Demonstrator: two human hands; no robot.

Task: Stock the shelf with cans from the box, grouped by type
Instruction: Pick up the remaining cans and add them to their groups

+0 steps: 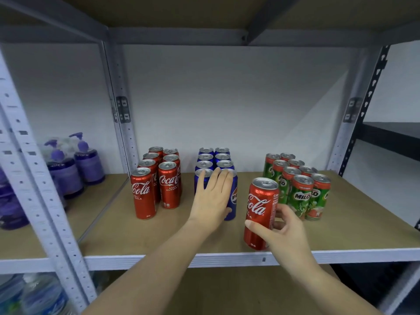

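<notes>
Right hand (pixel 281 226) clasping a red Coca-Cola can (pixel 260 212), left hand (pixel 212 196) just beside, fingers pressed flat against front Pepsi can (pixel 231 196), Milo cans (pixel 300 187) close behind

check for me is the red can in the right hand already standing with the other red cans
No, the red can in the right hand is near the shelf's front edge, by the green cans, far from the red group.

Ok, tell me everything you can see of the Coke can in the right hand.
The Coke can is a slim red metal can with white script and a silver top, its pull tab unopened. It stands about upright at the shelf's front edge, between the Pepsi and Milo groups, apart from the other Cokes. The right hand grips its lower half.
</notes>
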